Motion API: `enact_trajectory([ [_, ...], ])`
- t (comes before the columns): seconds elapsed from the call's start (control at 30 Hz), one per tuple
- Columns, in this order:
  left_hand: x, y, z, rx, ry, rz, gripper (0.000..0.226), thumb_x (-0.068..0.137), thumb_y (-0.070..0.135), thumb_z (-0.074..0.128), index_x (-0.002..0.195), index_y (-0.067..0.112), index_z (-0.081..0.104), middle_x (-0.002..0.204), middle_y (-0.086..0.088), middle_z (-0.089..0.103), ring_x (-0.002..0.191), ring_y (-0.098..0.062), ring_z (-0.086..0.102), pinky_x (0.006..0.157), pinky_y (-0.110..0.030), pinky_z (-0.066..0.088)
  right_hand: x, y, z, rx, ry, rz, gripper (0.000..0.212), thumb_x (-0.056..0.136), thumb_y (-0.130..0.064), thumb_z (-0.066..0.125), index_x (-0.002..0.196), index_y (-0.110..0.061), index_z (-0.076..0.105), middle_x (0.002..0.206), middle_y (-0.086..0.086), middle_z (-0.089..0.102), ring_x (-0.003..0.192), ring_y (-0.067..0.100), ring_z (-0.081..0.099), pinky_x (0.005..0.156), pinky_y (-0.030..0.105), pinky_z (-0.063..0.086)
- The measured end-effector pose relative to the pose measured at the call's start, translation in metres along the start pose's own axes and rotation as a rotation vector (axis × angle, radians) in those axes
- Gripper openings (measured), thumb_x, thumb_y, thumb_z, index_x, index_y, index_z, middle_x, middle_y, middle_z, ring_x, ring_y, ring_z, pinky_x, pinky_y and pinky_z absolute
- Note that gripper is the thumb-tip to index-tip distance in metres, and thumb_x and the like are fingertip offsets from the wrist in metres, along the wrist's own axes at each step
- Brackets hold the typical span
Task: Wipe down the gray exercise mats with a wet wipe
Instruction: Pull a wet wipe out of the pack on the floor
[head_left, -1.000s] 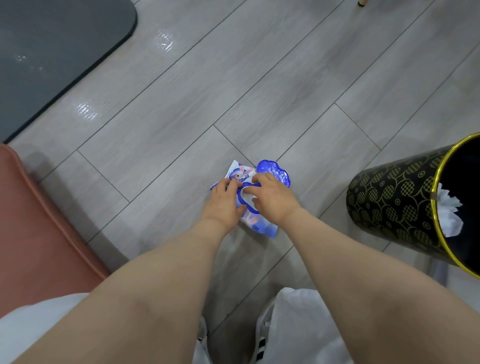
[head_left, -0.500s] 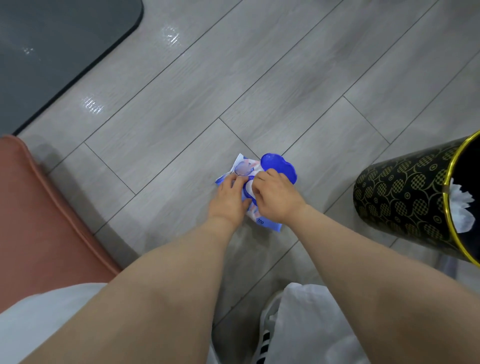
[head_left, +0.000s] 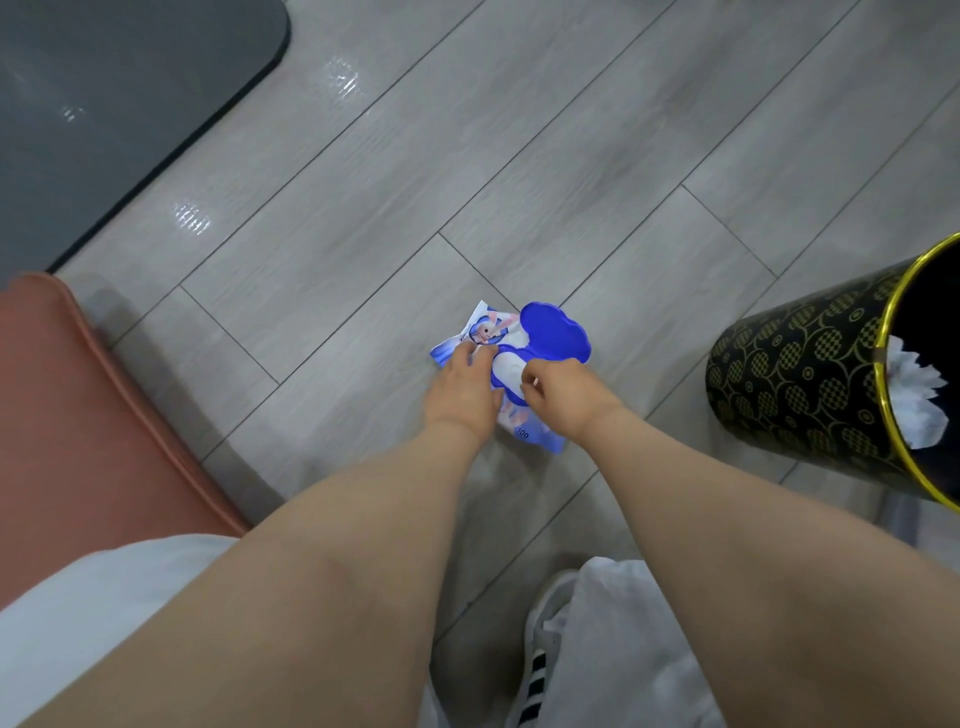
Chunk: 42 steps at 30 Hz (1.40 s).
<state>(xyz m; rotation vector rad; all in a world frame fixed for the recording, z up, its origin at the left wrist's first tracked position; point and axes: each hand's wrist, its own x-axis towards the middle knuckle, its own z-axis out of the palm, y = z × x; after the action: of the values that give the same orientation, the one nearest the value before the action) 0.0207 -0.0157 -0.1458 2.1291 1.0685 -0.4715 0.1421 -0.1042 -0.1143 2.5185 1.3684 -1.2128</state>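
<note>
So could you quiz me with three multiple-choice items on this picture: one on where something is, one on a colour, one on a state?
1. Where does the black bin with gold pattern stand?
A. right of the wipes pack
B. on the gray exercise mat
C. on the pink cushion

2. What colour is the flip lid of the blue-and-white wet wipes pack?
A. red
B. blue
C. green

3. How is that lid?
A. sealed shut
C. flipped open
B. torn off, lying in the bin

Answers: 1 A, the bin stands at the right edge. 2 B, it is plain blue. 3 C, it stands raised while the left hand presses the pack and the right hand pinches at the opening.
</note>
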Motion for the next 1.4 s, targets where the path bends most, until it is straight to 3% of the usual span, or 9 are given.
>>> enact_trajectory([
  [0.13,-0.002,0.0,0.001,-0.036,0.019,0.0,0.051,0.092,0.021,0.059,0.14,0.024,0.044,0.147,-0.001,0.035,0.121,-0.028,0.05,0.085,-0.041,0.05,0.011,-0.01,0.011,-0.006,0.036,0.164,0.019,0.098,-0.022,0.047,0.107,-0.009,0.057,0.102,0.011,0.065,0.079,0.023,0.052,0.065,0.029,0.04],
  [0.27,-0.002,-0.005,-0.001,-0.065,0.014,0.048,0.053,0.091,0.018,0.059,0.142,0.023,0.044,0.147,-0.002,0.036,0.12,-0.028,0.05,0.085,-0.04,0.05,0.013,-0.02,0.016,-0.099,0.094,0.268,0.021,0.098,-0.021,0.049,0.115,-0.01,0.053,0.109,0.007,0.064,0.097,0.023,0.062,0.066,0.027,0.038],
  [0.47,0.0,-0.005,0.0,-0.108,0.011,0.045,0.056,0.091,0.017,0.059,0.143,0.023,0.042,0.148,-0.002,0.034,0.123,-0.026,0.049,0.086,-0.039,0.05,0.015,-0.028,0.016,-0.142,0.097,0.28,0.018,0.098,-0.016,0.048,0.113,-0.01,0.054,0.108,0.007,0.065,0.098,0.021,0.063,0.068,0.026,0.039],
  [0.6,0.002,-0.008,0.0,-0.096,0.002,0.056,0.057,0.091,0.019,0.06,0.145,0.023,0.04,0.15,-0.001,0.032,0.125,-0.025,0.048,0.084,-0.036,0.048,0.013,-0.026,0.016,0.029,0.155,0.268,0.019,0.097,-0.018,0.044,0.113,-0.009,0.048,0.1,0.01,0.066,0.083,0.026,0.06,0.062,0.029,0.036],
  [0.83,0.003,-0.017,0.009,-0.156,0.0,0.066,0.072,0.087,0.038,0.071,0.148,0.022,0.038,0.154,-0.001,0.031,0.138,-0.022,0.038,0.102,-0.04,0.044,0.005,-0.019,0.005,0.473,0.345,0.247,0.008,0.089,-0.017,0.048,0.083,-0.011,0.046,0.073,0.002,0.053,0.065,0.021,0.045,0.055,0.029,0.034],
  [0.97,0.005,-0.009,0.01,-0.192,0.044,0.037,0.068,0.081,0.031,0.076,0.14,0.019,0.045,0.147,-0.004,0.039,0.133,-0.025,0.042,0.1,-0.04,0.044,0.005,-0.019,-0.007,0.653,0.359,0.214,0.008,0.083,-0.012,0.055,0.078,-0.006,0.053,0.079,0.004,0.056,0.066,0.016,0.047,0.058,0.023,0.039],
  [1.2,0.005,-0.002,0.013,-0.198,0.066,-0.015,0.065,0.081,0.029,0.076,0.136,0.019,0.046,0.149,-0.005,0.037,0.134,-0.026,0.039,0.102,-0.039,0.042,0.001,-0.017,-0.029,0.703,0.332,0.273,0.007,0.083,-0.014,0.053,0.079,-0.009,0.053,0.07,-0.002,0.052,0.063,0.016,0.046,0.058,0.026,0.041],
  [1.33,0.005,-0.001,0.012,-0.189,0.058,-0.027,0.066,0.081,0.031,0.076,0.137,0.02,0.045,0.15,-0.004,0.036,0.136,-0.026,0.038,0.102,-0.04,0.042,-0.002,-0.017,-0.043,0.78,0.311,0.266,0.01,0.08,-0.015,0.054,0.081,-0.005,0.054,0.075,0.003,0.058,0.074,0.029,0.064,0.074,0.04,0.057],
  [1.4,0.004,0.0,0.012,-0.189,0.059,-0.031,0.066,0.08,0.031,0.076,0.138,0.021,0.044,0.15,-0.004,0.035,0.136,-0.026,0.037,0.102,-0.04,0.042,-0.005,-0.016,-0.051,0.812,0.285,0.248,0.009,0.079,-0.015,0.053,0.079,-0.005,0.054,0.074,0.006,0.06,0.078,0.03,0.068,0.076,0.047,0.057],
])
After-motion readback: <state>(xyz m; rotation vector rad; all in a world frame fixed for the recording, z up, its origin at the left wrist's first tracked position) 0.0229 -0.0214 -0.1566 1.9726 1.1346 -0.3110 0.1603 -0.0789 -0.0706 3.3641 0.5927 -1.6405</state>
